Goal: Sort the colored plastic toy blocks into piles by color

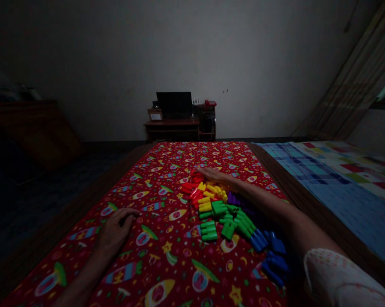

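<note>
My right hand [213, 175] reaches to the far end of a pile of plastic building blocks, its fingers closed over a red block [197, 176] there. Beneath the wrist and nearer lie more red blocks [196, 197], yellow blocks [205, 204] and purple blocks [233, 198], the purple ones partly hidden by the forearm. Several green blocks [209, 230] and blue blocks [259, 240] trail toward me on the right. Apart from the pile, my left hand [117, 226] rests on the cloth with thumb and fingers apart, holding nothing.
A red cloth [176, 260] with rockets and stars covers the surface. Beyond its far edge, a desk [171, 123] carries a dark monitor [175, 104] against the wall. Blue and patchwork bedding [339, 192] lies to the right, a wooden cabinet [35, 128] to the left.
</note>
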`<state>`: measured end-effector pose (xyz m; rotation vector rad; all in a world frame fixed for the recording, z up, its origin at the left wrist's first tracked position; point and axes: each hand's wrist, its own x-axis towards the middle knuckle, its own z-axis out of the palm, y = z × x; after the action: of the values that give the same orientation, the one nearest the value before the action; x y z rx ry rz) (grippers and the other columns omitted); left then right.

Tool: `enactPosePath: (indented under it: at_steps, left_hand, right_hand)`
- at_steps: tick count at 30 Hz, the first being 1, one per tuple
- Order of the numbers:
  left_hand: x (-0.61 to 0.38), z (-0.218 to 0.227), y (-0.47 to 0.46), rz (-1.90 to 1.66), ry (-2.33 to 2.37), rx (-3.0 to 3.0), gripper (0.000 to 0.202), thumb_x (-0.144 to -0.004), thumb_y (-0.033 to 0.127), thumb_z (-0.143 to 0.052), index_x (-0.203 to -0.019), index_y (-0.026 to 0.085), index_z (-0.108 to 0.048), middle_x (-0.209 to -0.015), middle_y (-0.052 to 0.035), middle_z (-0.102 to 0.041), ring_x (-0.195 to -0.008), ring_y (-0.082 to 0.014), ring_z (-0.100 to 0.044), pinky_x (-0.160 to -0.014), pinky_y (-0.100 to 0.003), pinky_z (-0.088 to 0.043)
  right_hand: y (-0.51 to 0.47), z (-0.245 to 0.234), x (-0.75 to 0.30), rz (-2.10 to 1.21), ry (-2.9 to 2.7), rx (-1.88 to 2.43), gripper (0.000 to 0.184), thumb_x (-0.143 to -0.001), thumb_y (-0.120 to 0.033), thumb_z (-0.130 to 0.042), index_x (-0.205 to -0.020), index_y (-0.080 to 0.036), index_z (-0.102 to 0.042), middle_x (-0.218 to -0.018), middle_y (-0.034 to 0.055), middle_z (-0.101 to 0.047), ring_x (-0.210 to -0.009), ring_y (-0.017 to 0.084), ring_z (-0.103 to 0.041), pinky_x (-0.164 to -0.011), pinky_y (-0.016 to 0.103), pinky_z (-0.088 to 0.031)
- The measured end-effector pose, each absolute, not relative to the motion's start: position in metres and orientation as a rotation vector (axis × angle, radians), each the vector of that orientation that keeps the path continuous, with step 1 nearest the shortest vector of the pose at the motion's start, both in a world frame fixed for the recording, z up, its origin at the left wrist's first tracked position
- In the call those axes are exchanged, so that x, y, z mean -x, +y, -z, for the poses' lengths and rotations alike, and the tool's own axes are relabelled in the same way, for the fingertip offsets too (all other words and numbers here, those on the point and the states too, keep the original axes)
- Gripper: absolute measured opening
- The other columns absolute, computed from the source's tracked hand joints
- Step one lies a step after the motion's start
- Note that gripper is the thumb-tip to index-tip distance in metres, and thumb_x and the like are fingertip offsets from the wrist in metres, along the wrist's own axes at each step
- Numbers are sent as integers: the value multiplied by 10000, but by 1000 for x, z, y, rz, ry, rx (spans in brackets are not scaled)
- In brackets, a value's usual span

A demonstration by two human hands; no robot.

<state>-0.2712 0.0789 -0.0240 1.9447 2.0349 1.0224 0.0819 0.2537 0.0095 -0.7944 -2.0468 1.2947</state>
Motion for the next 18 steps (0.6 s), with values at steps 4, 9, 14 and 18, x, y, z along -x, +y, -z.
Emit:
enactPosePath:
  at_steps: [4,9,14,18]
  left_hand:
    - [266,22,78,-1046,2043,-1926,283,-702,434,-470,-730,240,-674,-888,-54,-718,-859,-243,-658,-851,-345,-529]
    - [263,18,76,-1024,2015,-1976,284,-726,416,-449,-756,236,-668,-898,-51,-716,-881,-249,-659,-860,-357,-528]
    - [256,23,76,-1087,2008,-1981,383,-809,428,-421,-1018,215,-662,-1096,-80,-692,-1036,-263,-638,-931,-401,-506]
    - [214,25,83,-1031,1801,-2082,599,-890,510,-330,-1353,162,-480,-1417,-138,-510,-1318,-280,-465,-1086,-475,-387]
  right_hand:
    - [213,-21,-48,-1369,-2336,706,667,-829,-736,-439,-1108,-203,-727,-1195,27,-691,-1185,279,-579,-1077,409,-391]
    - [180,-63,-86,-1271,-2292,637,713,-828,-753,-420,-1246,-224,-650,-1333,67,-609,-1274,256,-517,-1087,422,-379]
    - [146,-47,-217,-830,-1792,1241,728,-828,-767,-378,-1217,-226,-672,-1324,91,-612,-1266,303,-524,-1083,501,-372]
    - [106,8,-278,-691,-1533,1587,720,-853,-740,-332,-1190,-213,-687,-1229,97,-671,-1209,319,-575,-1011,505,-450]
